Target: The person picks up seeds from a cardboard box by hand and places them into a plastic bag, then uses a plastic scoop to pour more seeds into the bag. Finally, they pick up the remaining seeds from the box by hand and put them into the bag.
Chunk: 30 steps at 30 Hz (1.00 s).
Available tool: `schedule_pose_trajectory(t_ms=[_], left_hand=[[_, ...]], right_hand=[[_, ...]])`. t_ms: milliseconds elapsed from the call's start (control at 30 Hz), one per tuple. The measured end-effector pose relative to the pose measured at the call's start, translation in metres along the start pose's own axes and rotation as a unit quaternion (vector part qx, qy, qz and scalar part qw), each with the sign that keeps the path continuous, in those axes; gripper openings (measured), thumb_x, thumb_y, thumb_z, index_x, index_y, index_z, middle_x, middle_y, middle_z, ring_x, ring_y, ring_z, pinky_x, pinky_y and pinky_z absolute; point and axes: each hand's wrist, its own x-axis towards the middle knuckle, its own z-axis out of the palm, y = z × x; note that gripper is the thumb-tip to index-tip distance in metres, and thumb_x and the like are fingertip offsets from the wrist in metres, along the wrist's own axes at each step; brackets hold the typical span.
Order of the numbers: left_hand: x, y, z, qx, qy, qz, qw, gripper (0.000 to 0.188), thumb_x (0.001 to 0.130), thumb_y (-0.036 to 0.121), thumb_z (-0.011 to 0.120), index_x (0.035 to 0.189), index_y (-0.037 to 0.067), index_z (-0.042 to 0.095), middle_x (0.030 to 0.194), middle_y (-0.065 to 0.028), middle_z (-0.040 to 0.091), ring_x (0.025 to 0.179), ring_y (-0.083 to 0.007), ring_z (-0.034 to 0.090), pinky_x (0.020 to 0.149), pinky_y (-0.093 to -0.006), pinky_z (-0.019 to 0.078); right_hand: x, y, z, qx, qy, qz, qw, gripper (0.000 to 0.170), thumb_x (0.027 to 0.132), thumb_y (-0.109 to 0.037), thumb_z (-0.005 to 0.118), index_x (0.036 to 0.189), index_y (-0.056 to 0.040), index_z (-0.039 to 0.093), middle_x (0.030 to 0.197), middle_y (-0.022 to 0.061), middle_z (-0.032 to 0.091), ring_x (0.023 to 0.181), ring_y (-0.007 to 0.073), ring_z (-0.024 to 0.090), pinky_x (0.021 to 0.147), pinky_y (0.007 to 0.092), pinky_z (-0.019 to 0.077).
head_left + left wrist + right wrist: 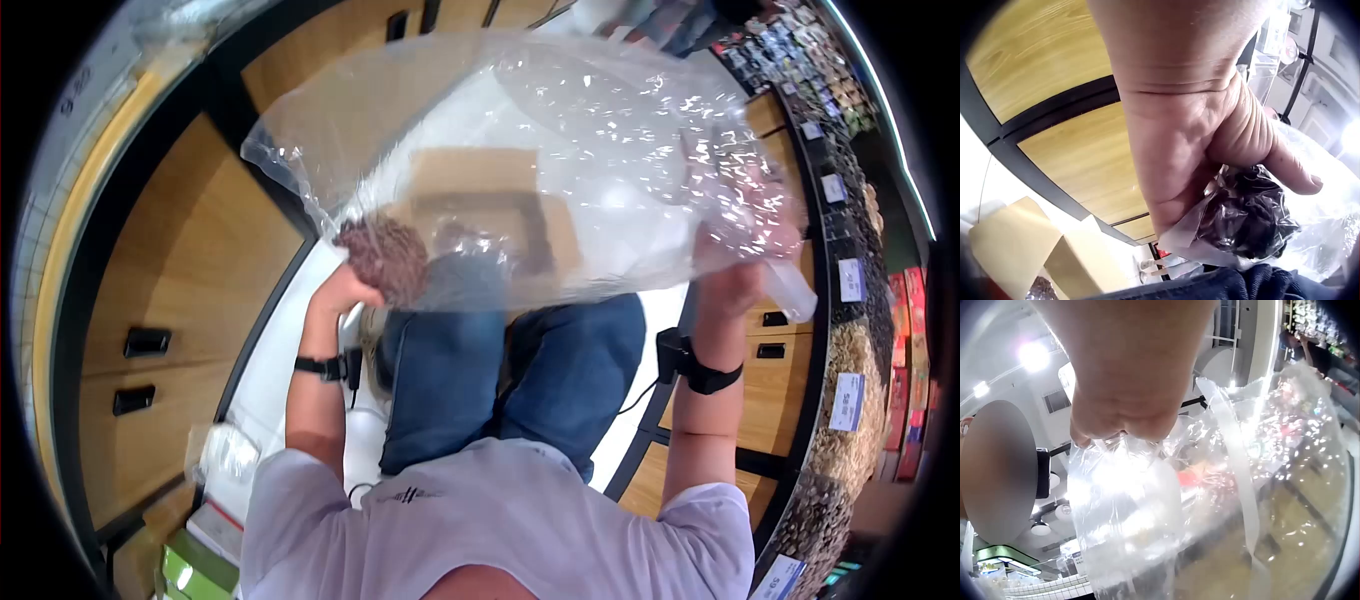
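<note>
A large clear plastic bag [600, 160] is stretched sideways between both hands, above the knees. My left hand [345, 290] grips its left end, where dark brown contents [390, 262] are bunched. Through the film in the left wrist view these dark contents [1247, 215] look like a crinkled clump; their kind cannot be made out. The left thumb [1291, 169] lies along the clump, and the other fingers are hidden behind the bag. At the bag's other end my right hand [735, 275] holds gathered film, with a short plastic tail hanging below. Its fingertips are mostly hidden in the right wrist view.
An open cardboard box [475, 170] stands on the white floor beyond the knees, partly seen through the bag. Wooden cabinets [190, 250] line the left side. Shelves of dried goods [850, 380] with price tags run along the right. A green box [195, 565] lies at the lower left.
</note>
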Motion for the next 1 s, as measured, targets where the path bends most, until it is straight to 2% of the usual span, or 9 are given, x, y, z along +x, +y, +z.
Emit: schedule_pose_trajectory(t_ms=[100,167,233,367,467,700,833,933,1000], left_hand=[[0.007,0.012,0.017,0.007,-0.037,0.079,0.996,0.108,0.048,0.003,0.089,0.142,-0.004,0.036,0.139,-0.0113,0.05,0.128,-0.0234,0.048,0.109,-0.0368,0.037],[0.008,0.029,0.03,0.033,-0.037,0.05,0.998,0.109,0.049,0.003,0.089,0.143,-0.003,0.034,0.14,-0.0125,0.049,0.13,-0.024,0.047,0.11,-0.0376,0.0357],[0.007,0.033,0.036,0.024,-0.015,0.034,0.999,0.111,0.049,0.006,0.091,0.143,-0.002,0.034,0.139,-0.0124,0.049,0.129,-0.0251,0.047,0.11,-0.0388,0.0361],[0.005,0.042,0.057,-0.063,0.015,0.047,0.997,0.106,0.049,-0.001,0.088,0.142,0.0,0.036,0.136,-0.0126,0.052,0.125,-0.0276,0.051,0.108,-0.0403,0.0402],[0.003,0.035,0.067,-0.1,0.002,0.036,0.994,0.101,0.05,-0.003,0.086,0.14,0.0,0.041,0.132,-0.0136,0.056,0.121,-0.0299,0.055,0.103,-0.0431,0.0461],[-0.01,0.009,0.062,-0.073,0.037,0.051,0.995,0.093,0.052,-0.003,0.086,0.136,-0.001,0.046,0.127,-0.014,0.059,0.117,-0.0299,0.057,0.102,-0.0419,0.0455],[-0.026,0.024,0.07,-0.093,0.068,0.093,0.989,0.107,0.053,-0.005,0.084,0.146,0.002,0.031,0.136,-0.0158,0.052,0.123,-0.03,0.053,0.103,-0.0421,0.0442],[-0.033,0.035,0.065,-0.026,0.083,0.108,0.99,0.109,0.054,-0.004,0.083,0.147,0.003,0.027,0.138,-0.0153,0.05,0.125,-0.029,0.051,0.105,-0.0418,0.0425],[-0.04,0.038,0.065,-0.029,0.091,0.107,0.99,0.104,0.053,-0.005,0.081,0.144,0.001,0.032,0.136,-0.0143,0.052,0.124,-0.0275,0.052,0.107,-0.0404,0.04]], right_hand=[[0.021,-0.017,0.019,-0.207,0.016,-0.014,0.978,0.051,0.089,-0.025,0.065,0.131,-0.0053,0.044,0.128,0.0087,0.048,0.116,0.0189,0.052,0.089,0.0315,0.0497],[0.042,-0.022,0.041,-0.063,-0.057,-0.037,0.996,0.034,0.09,-0.021,0.066,0.119,-0.0095,0.053,0.119,0.0073,0.049,0.114,0.0229,0.05,0.089,0.0347,0.05],[0.049,-0.026,0.061,0.043,-0.013,-0.048,0.998,0.018,0.081,-0.013,0.075,0.094,-0.0066,0.065,0.093,0.0061,0.058,0.097,0.0228,0.05,0.089,0.0444,0.047],[0.054,-0.026,0.057,0.117,-0.049,-0.066,0.99,0.027,0.081,-0.015,0.076,0.103,-0.0075,0.063,0.094,0.0038,0.059,0.098,0.0227,0.054,0.093,0.0437,0.0485],[0.036,-0.017,0.044,0.251,0.04,0.133,0.958,0.045,0.083,-0.022,0.075,0.12,-0.0075,0.053,0.112,0.0059,0.059,0.108,0.0205,0.059,0.095,0.0389,0.0478],[0.034,-0.032,0.051,0.236,0.067,0.257,0.935,0.036,0.091,-0.026,0.066,0.118,-0.0046,0.054,0.109,0.0053,0.06,0.103,0.0174,0.06,0.087,0.0379,0.0516],[0.039,-0.047,0.062,0.166,0.057,0.388,0.905,0.036,0.093,-0.026,0.063,0.12,-0.0031,0.055,0.109,0.008,0.06,0.1,0.0186,0.062,0.086,0.0401,0.0548],[0.042,-0.048,0.069,0.065,0.025,0.49,0.869,0.042,0.093,-0.031,0.061,0.12,0.0003,0.054,0.112,0.0133,0.062,0.104,0.0238,0.063,0.092,0.0444,0.0542],[0.04,-0.041,0.067,0.109,-0.064,0.445,0.886,0.048,0.095,-0.036,0.055,0.121,0.0043,0.053,0.114,0.02,0.063,0.107,0.0305,0.064,0.095,0.0456,0.0532]])
